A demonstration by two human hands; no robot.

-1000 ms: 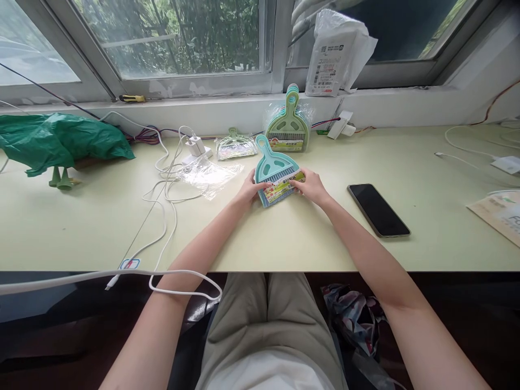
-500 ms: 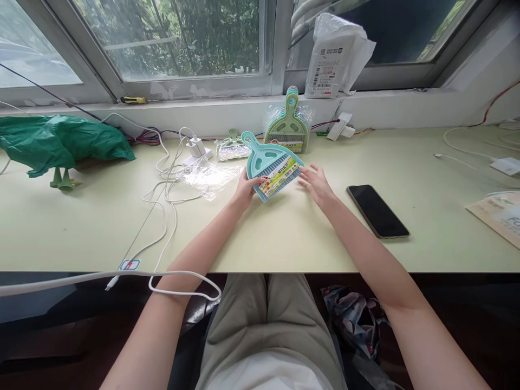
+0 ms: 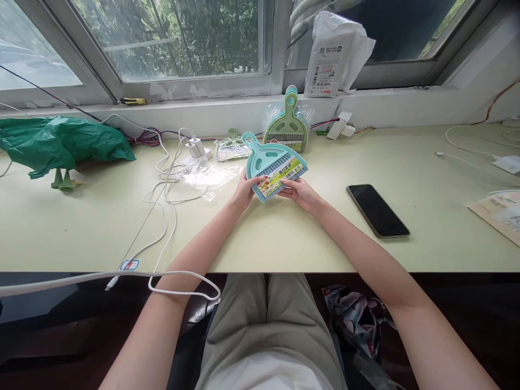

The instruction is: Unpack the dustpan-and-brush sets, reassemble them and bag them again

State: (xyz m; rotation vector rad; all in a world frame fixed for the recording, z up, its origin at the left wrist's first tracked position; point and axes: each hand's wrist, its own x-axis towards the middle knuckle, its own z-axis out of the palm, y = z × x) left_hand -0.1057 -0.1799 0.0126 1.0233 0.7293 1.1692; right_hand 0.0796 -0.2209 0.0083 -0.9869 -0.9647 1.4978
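A turquoise dustpan and brush set [image 3: 265, 157] with a printed yellow-green label is held tilted above the table, its handle pointing up and left. My left hand [image 3: 245, 190] grips its left side, the thumb lying over the label. At the lower edge, my right hand [image 3: 299, 193] pinches the set, thumb on the front and fingers behind. Behind it stands a stack of green and turquoise dustpan sets [image 3: 287, 125] in clear plastic. A smaller packaged dustpan set [image 3: 233, 147] lies left of that stack.
Right of my hands lies a black phone [image 3: 378, 211]. Clear plastic film [image 3: 209, 176], a white charger [image 3: 195, 147] and tangled white cables [image 3: 166, 216] are on the left. A green plastic bag [image 3: 65, 143] sits far left, a white package [image 3: 331, 59] on the sill.
My right hand has moved left and closed on the lower edge of the dustpan set. The set has turned slightly, while my left hand keeps its hold.
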